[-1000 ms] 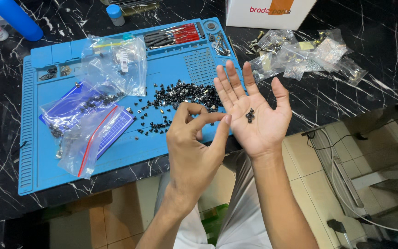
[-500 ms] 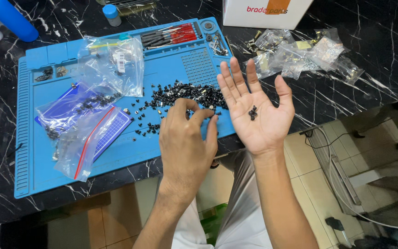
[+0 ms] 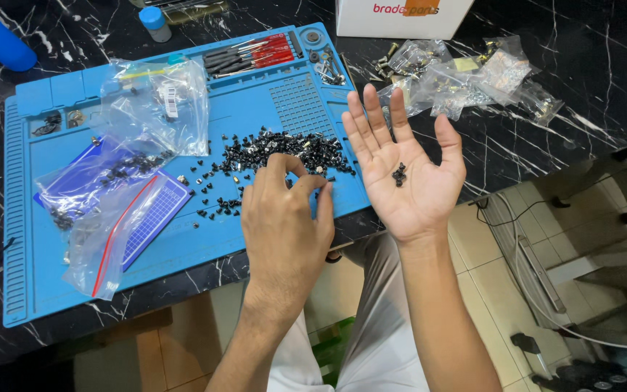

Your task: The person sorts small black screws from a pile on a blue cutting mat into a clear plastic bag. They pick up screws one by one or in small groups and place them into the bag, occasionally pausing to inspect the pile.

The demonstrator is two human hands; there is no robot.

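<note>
The right hand (image 3: 408, 178) is held flat and wide open, palm up, with a small cluster of black screws (image 3: 399, 174) resting loose on it, beside the edge of the blue mat (image 3: 205, 247). The left hand (image 3: 288, 225) is laid palm down over the scattered pile of black parts (image 3: 284, 149) on the mat, fingertips drawn narrow as if pinching; whether anything is gripped cannot be told. A tilt of the open palm could let the screws roll off toward the tiled floor (image 3: 488, 239), since nothing cups them. Clear zip bags (image 3: 150, 109) holding small hardware are lying on the mat, and more bags (image 3: 466, 76) on the dark marble worktop (image 3: 604, 87).
</note>
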